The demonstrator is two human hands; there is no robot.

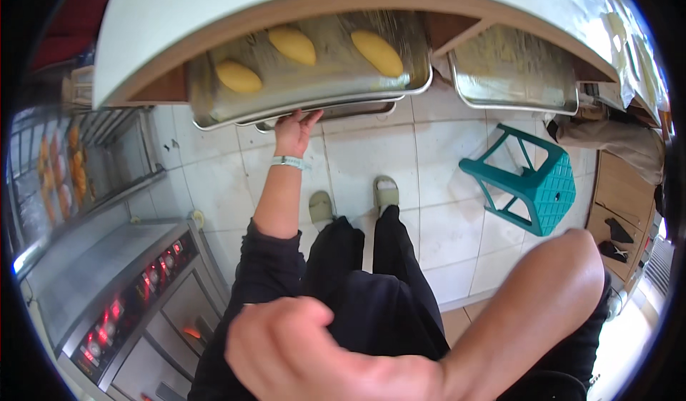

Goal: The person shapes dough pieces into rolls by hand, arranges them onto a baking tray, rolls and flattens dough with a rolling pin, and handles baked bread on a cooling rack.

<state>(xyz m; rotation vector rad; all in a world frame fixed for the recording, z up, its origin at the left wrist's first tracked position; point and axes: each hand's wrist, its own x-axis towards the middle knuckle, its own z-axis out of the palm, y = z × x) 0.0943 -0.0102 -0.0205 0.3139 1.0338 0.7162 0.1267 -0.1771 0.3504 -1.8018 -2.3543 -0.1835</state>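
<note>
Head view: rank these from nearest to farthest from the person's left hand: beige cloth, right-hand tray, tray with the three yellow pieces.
From the left hand:
1. Tray with the three yellow pieces: its front rim is right beside the hand.
2. Right-hand tray: to the hand's right.
3. Beige cloth: farther right, past that tray.

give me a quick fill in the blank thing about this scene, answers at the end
1. On the tray at left lie ____ yellow oval pieces.
2. The hand with the pale wristband is the person's ____ one.
3. The green stool stands on a floor of white ____.
4. The blurred hand nearest the camera is the person's ____ one.

Missing words: three; left; tiles; right
</note>
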